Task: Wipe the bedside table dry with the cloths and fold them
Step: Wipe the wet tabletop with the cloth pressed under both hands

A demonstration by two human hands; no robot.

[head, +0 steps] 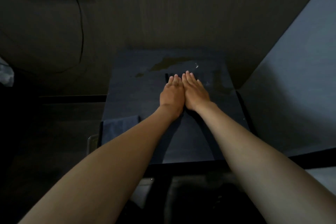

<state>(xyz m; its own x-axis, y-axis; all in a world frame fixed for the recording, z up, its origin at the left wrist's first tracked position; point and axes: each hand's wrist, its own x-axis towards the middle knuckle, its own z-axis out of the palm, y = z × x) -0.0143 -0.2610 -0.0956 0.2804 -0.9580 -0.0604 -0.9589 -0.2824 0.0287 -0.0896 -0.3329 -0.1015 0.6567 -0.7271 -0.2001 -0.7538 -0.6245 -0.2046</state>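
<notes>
Hands flat on the dark cloth

Both hands lie side by side on the desk (pixel 209 143); the left hand (pixel 171 94) and right hand (pixel 195 92) press a dark cloth (pixel 168 78) with straight, flat fingers; a wet patch (pixel 169 62) sits just past the fingertips, so wiping looks only partly done; a blue cloth (pixel 121 129) waits at the near left corner; its folding is hard to judge.

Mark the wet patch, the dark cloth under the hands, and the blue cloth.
wet patch (pixel 169 62): head view, middle of the brownish puddle at the table's far edge.
dark cloth (pixel 167 78): head view, far left corner beyond the left fingers.
blue cloth (pixel 121 126): head view, centre of the folded cloth at the table's near left.
</notes>
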